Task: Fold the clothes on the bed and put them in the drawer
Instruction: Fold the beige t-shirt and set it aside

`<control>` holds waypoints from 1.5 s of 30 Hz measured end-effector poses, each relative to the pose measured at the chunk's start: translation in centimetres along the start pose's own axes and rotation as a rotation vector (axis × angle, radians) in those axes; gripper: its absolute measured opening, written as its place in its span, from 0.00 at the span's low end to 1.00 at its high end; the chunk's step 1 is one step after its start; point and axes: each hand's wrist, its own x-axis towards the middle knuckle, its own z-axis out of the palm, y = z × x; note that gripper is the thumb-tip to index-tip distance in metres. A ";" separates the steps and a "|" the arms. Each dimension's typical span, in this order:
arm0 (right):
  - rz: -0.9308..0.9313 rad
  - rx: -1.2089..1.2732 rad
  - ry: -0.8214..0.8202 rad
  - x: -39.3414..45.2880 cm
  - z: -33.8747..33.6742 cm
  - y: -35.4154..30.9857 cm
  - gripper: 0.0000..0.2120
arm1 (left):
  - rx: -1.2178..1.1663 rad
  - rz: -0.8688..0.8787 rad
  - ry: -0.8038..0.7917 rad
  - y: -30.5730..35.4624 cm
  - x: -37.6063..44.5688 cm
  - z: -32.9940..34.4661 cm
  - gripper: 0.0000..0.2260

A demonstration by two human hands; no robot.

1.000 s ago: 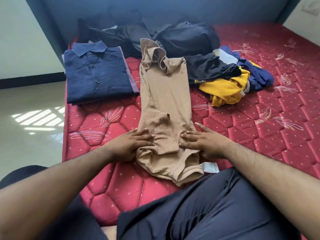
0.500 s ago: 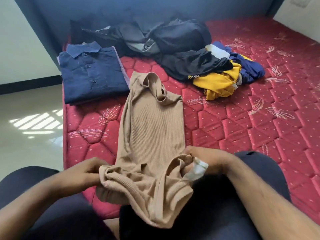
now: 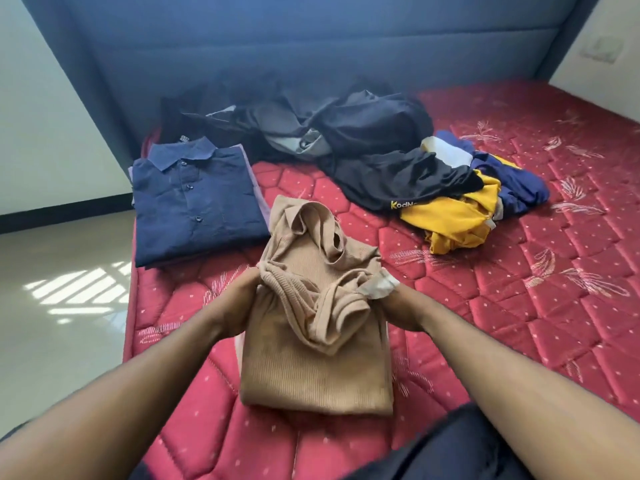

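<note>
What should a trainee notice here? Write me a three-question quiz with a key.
1. True or false: the navy shirt lies folded on the mattress.
2. Which garment do the left hand and right hand grip? A) navy shirt B) tan top C) a towel
3. Fill in: the yellow garment lies to the person's ___ of the tan top.
Key: 1 true; 2 B; 3 right.
</note>
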 end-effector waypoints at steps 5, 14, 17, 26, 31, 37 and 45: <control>-0.067 -0.085 0.149 7.2 -4.0 -1.3 0.05 | 0.060 -0.123 0.048 2.1 7.7 -0.7 0.25; -0.174 -0.271 0.620 16.1 -12.4 1.0 0.14 | 0.531 0.225 0.485 6.1 20.1 -0.9 0.08; -0.053 -0.007 0.949 17.3 -12.2 1.4 0.09 | 0.832 0.249 0.720 5.5 21.0 -1.0 0.17; -0.226 -0.280 1.163 13.0 -7.7 0.4 0.10 | 1.514 0.899 0.372 0.1 8.4 0.8 0.09; -0.205 -0.466 0.473 12.3 -5.7 0.7 0.17 | 1.871 0.694 0.117 -5.8 5.5 -4.2 0.29; -0.087 -1.062 0.598 11.0 -6.0 -5.6 0.20 | 2.025 0.563 -0.149 -5.3 3.5 -5.7 0.43; -0.027 -1.418 0.077 1.3 1.7 4.0 0.38 | 1.757 0.720 -0.130 -5.3 1.2 -9.2 0.24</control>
